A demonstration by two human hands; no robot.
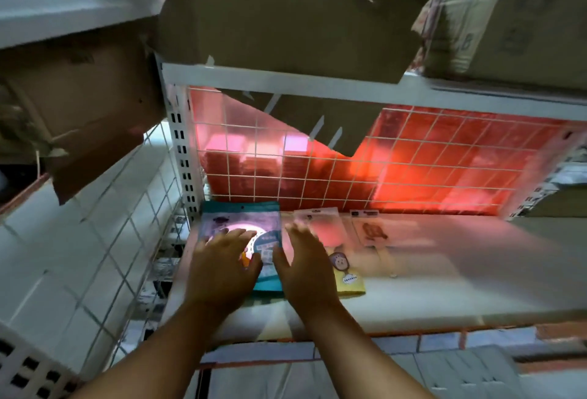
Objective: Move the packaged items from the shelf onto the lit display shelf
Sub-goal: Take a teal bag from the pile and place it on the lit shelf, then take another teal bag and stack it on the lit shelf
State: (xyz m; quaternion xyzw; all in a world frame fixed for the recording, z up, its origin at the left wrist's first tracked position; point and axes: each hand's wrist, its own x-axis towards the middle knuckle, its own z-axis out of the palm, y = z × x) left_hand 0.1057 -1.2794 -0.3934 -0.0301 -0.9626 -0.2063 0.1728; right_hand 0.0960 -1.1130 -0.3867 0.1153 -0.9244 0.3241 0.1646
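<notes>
On lit shelf [444, 271]: left hand [222, 266] fingers spread, covering teal package [241, 217]; right hand [305, 262] fingers spread, blurred.

White metal shelving unit [286, 76] with slotted upright [182, 157]. White wire grid panel [317, 157] forms the back; red-pink glow [428, 163] behind it, brightest right of centre. Brown cardboard boxes [286, 10] overhang the upper level, flaps drooping. White tiled wall [95, 239] at left. White perforated basket [28, 367] in the lower-left corner. Frame blurred.
</notes>
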